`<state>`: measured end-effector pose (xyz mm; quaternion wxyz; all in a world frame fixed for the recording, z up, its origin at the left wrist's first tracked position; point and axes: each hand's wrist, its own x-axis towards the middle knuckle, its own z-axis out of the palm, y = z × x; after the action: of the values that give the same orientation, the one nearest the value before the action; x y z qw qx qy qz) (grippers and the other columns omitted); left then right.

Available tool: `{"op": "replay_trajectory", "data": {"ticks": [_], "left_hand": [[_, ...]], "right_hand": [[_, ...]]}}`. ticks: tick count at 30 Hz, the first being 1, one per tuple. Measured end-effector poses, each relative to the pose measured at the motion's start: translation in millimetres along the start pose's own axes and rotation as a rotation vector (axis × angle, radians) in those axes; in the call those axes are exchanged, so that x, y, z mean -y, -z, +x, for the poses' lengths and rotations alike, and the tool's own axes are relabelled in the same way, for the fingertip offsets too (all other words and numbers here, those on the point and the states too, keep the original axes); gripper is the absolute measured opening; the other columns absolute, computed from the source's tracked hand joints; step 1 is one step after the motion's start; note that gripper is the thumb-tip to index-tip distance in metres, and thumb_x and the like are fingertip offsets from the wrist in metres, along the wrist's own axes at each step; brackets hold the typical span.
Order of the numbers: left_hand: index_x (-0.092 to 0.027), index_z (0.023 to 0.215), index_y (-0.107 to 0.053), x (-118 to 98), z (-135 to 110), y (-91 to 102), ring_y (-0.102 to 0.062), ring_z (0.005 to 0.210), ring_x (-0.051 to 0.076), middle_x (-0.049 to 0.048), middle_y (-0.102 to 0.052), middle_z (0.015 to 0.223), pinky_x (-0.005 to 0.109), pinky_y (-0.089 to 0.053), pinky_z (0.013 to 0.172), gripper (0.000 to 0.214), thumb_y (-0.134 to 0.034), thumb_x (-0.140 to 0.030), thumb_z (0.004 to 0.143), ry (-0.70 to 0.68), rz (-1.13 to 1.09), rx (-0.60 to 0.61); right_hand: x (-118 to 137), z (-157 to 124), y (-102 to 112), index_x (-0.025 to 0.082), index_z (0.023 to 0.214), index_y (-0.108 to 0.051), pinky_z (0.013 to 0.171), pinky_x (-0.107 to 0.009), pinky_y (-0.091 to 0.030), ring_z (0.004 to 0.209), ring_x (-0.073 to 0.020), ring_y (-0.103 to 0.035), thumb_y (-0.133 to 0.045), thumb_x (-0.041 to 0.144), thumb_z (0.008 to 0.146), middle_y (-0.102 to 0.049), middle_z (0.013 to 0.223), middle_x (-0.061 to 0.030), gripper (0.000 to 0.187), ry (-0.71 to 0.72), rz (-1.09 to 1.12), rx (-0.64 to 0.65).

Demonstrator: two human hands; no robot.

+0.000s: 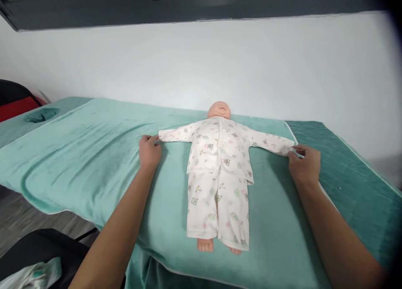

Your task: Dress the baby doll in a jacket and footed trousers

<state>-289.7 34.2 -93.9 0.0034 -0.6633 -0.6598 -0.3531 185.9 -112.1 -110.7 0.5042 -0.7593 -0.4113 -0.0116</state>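
Note:
A baby doll lies on its back on a green bed cover, its head toward the wall. It wears a white patterned baby jacket and matching trousers, with its feet showing below the hems. Both sleeves are stretched out sideways, and no doll hands show at the cuffs. My left hand pinches the cuff of the sleeve at the left. At the other side, my right hand pinches the opposite cuff between thumb and fingers.
The light green cover spreads across the bed, with a darker green sheet at the right. A black chair with a crumpled plastic packet stands at the lower left. Behind the bed rises a white wall.

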Motion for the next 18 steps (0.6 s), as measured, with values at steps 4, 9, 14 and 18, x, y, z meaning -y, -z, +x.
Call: {"op": "replay_trajectory", "data": {"ticks": [4, 9, 14, 18], "left_hand": [[-0.017, 0.115, -0.070, -16.3, -33.0, 14.0, -0.054, 0.114, 0.028, 0.0126, -0.059, 0.116, 0.040, -0.046, 0.100, 0.040, -0.048, -0.014, 0.082, -0.055, -0.044, -0.014], [-0.020, 0.112, -0.069, -43.7, -117.4, 40.0, -0.060, 0.108, 0.026, 0.0095, -0.064, 0.112, 0.042, -0.047, 0.099, 0.034, -0.046, -0.018, 0.087, -0.174, -0.226, 0.128], [-0.031, 0.114, -0.064, -59.6, -213.8, 67.7, -0.060, 0.114, 0.026, 0.0054, -0.067, 0.117, 0.049, -0.043, 0.106, 0.030, -0.049, -0.021, 0.090, -0.222, -0.401, 0.261], [-0.034, 0.121, -0.054, -57.4, -252.3, 76.9, -0.056, 0.122, 0.026, 0.0052, -0.065, 0.122, 0.055, -0.034, 0.115, 0.037, -0.060, -0.025, 0.086, -0.220, -0.499, 0.308]], "right_hand": [[17.7, -38.3, -3.1, 0.018, 0.107, -0.060, 0.092, -0.044, -0.047, 0.122, -0.0299, -0.050, -0.059, 0.026, 0.080, -0.060, 0.122, -0.0169, 0.028, 0.202, -0.024, 0.020], [59.4, -118.7, 8.8, 0.023, 0.140, -0.046, 0.108, -0.051, -0.042, 0.137, -0.0281, -0.044, -0.048, 0.024, 0.092, -0.046, 0.149, -0.0127, 0.048, 0.481, -0.009, 0.334], [80.0, -192.5, 38.1, 0.028, 0.145, -0.045, 0.106, -0.055, -0.044, 0.129, -0.0297, -0.053, -0.046, 0.026, 0.095, -0.058, 0.139, -0.0099, 0.049, 0.356, -0.048, 0.484], [95.1, -236.6, 58.2, 0.030, 0.140, -0.049, 0.102, -0.051, -0.048, 0.123, -0.0277, -0.056, -0.052, 0.037, 0.094, -0.059, 0.136, -0.0077, 0.046, 0.096, 0.084, 0.418]]}}
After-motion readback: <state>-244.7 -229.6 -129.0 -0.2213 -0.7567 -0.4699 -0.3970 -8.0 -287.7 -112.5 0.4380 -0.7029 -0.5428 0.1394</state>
